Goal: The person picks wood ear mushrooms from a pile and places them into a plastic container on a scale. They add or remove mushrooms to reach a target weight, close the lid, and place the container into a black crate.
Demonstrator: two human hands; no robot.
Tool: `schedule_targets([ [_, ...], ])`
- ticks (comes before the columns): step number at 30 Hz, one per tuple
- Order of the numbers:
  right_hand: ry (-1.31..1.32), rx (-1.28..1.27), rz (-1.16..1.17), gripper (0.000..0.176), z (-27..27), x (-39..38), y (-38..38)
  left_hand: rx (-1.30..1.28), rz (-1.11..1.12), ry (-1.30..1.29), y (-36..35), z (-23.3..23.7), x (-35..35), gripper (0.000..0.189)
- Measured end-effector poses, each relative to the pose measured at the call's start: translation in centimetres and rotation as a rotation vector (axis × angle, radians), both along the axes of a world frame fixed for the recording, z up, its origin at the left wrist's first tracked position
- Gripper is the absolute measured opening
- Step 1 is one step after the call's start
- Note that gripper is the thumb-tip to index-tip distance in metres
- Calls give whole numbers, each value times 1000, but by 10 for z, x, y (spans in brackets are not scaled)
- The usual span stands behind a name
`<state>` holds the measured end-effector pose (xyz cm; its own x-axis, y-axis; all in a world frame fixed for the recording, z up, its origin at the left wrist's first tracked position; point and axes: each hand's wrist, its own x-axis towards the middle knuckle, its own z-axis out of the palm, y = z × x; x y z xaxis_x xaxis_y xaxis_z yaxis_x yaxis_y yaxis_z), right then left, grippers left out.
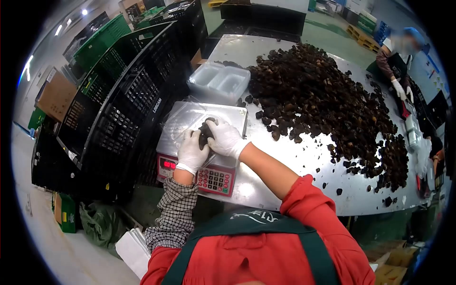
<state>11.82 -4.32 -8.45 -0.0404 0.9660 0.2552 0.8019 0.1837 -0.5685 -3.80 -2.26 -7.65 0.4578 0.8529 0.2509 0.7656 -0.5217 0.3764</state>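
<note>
Left hand (191, 153), right hand (225, 138) hold lumps (205, 132) above scale (216, 181)

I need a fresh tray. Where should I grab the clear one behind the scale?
Likely its near rim, reaching over the scale: the clear tray lies open side up with thin edges, and the dark pile crowds its right side.

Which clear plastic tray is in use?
The tray on the silver scale, where left hand and right hand grip dark pieces; the other two lie beyond.
</note>
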Motion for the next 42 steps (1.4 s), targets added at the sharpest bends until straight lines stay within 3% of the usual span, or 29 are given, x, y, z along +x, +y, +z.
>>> schedule_targets([
  [3,-12,95,20,47,-7,9,3,-55,-60,23,2,16,-7,71],
  [6,-29,-67,47,39,30,17,-4,-128,-144,61,4,39,-12,85],
  [9,6,-111,30,35,53,23,-7,-39,-199,104,14,49,-16,83],
  [11,36,93,44,35,41,35,-3,-2,-236,1,23,54,-22,70],
  [14,175,10,-43,31,53,52,-14,-150,-113,-239,29,75,-39,50],
  [18,258,39,-163,25,36,88,-34,-49,34,-550,38,73,-80,30],
  [23,364,-216,-356,22,15,109,-60,-7,163,-612,30,65,-125,24],
  [27,232,-110,-307,19,17,92,-65,40,122,-635,17,55,-130,17],
  [31,59,96,-251,16,2,70,-45,71,-91,-543,-12,54,-97,11],
  [34,-218,84,-238,17,18,35,-40,105,-374,-362,-22,28,-68,18],
  [37,-387,150,-242,19,19,22,-46,219,-415,-228,-29,11,-57,27],
  [42,49,345,-285,28,-5,72,-71,238,-332,-468,-34,27,-63,16],
])
